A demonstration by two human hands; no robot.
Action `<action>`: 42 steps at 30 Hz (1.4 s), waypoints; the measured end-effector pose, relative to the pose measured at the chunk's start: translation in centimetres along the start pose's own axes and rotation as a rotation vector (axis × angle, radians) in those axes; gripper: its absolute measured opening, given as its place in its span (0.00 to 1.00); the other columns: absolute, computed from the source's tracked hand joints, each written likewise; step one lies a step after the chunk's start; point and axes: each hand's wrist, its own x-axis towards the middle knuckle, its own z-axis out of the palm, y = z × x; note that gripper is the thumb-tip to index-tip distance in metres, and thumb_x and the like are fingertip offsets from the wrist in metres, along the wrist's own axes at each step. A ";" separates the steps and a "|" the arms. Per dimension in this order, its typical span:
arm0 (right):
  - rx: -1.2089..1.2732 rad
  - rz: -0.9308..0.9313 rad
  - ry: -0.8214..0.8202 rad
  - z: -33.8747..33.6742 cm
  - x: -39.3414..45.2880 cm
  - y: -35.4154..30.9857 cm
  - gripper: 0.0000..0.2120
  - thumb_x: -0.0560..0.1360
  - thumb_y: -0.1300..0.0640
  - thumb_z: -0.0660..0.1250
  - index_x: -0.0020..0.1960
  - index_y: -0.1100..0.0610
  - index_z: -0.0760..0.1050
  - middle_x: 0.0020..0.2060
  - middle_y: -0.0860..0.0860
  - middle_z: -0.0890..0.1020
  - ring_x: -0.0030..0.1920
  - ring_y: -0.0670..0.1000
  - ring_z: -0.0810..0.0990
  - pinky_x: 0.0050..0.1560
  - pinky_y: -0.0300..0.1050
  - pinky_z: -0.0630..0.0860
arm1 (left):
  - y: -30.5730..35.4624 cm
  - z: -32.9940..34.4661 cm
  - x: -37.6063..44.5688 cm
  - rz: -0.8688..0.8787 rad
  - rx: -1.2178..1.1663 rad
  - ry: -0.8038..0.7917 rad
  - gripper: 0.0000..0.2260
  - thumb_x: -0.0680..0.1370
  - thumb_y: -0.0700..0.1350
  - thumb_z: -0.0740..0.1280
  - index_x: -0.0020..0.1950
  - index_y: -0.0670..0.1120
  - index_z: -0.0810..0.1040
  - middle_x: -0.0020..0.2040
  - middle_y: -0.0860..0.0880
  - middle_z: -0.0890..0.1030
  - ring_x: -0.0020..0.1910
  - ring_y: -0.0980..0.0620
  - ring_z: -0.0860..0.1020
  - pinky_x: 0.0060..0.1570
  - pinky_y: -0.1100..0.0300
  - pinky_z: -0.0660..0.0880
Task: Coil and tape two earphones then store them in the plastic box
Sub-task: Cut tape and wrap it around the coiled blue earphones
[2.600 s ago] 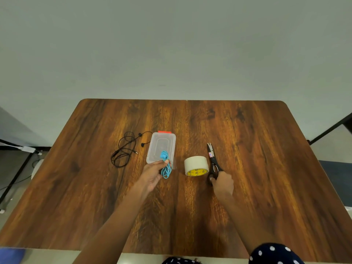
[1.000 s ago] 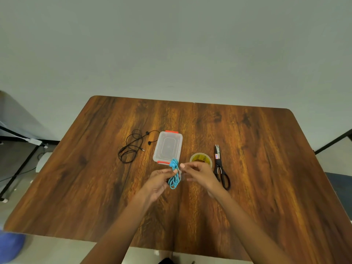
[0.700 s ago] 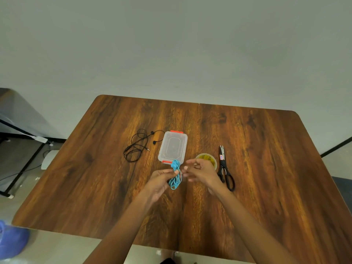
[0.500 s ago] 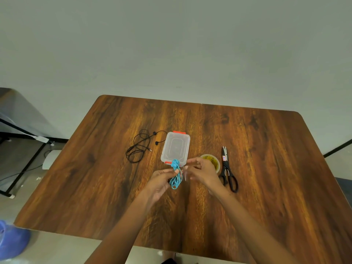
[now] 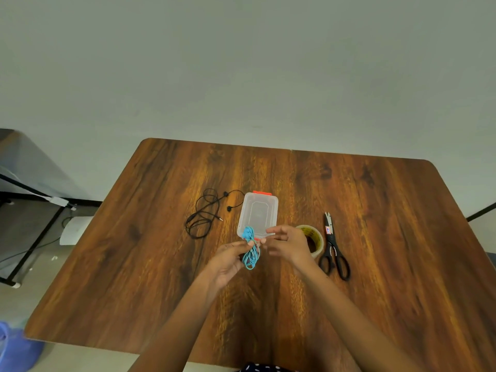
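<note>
I am seeing the left hand [image 5: 230, 260] pinching the coiled blue earphone [image 5: 251, 249] above the counter [image 5: 402, 264], just before the plastic box [image 5: 257, 214], seemingly steadying it while the right hand [image 5: 288, 244], fingers loosely spread, is working beside it, probably applying tape.

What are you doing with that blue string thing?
That is a blue earphone, coiled into a bundle. The left hand pinches it above the wooden table, while the right hand reaches its fingertips to it; whether it holds tape is too small to tell. Just behind them sits the plastic box, with the tape roll and scissors to its right. A black earphone lies loose on the left, not yet coiled.
</note>
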 end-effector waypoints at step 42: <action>-0.063 -0.389 -0.012 0.1 -3.2 0.8 0.17 0.74 0.67 0.66 0.57 0.56 0.64 0.44 0.54 0.79 0.48 0.47 0.82 0.51 0.38 0.78 | -0.8 1.9 0.8 0.054 -0.024 0.250 0.04 0.75 0.36 0.68 0.48 0.35 0.79 0.45 0.40 0.83 0.42 0.46 0.82 0.41 0.53 0.80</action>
